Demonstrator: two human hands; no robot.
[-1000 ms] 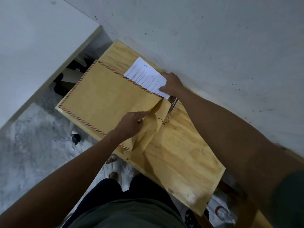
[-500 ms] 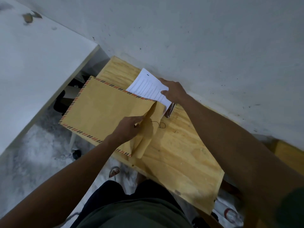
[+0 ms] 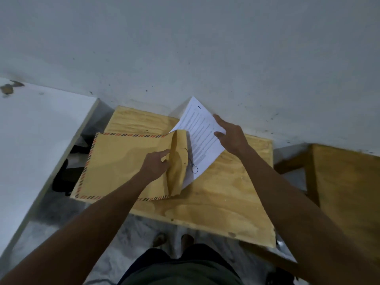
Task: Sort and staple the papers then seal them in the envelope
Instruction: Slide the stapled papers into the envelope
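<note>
A brown envelope [image 3: 123, 159] with a striped border lies on the wooden table [image 3: 222, 194], its mouth facing right. My left hand [image 3: 155, 164] pinches the upper edge of the mouth and holds it lifted. The flap [image 3: 180, 161] stands folded up, with a thin black string [image 3: 193, 167] hanging from it. A sheaf of white printed papers [image 3: 202, 138] lies slanted, its lower left part tucked under the flap. My right hand [image 3: 231, 134] grips the papers' right edge, fingers on top. No stapler is visible.
A white tabletop [image 3: 30, 145] stands to the left and a second wooden table [image 3: 347, 182] to the right. A grey wall [image 3: 185, 48] runs right behind the table. Dark objects [image 3: 65, 175] sit on the floor at left. My legs and feet show below.
More of the white papers shows outside the envelope mouth, and they now slant to the right. My right hand has shifted to their right edge. The metal stapler seen under it before is hidden.
</note>
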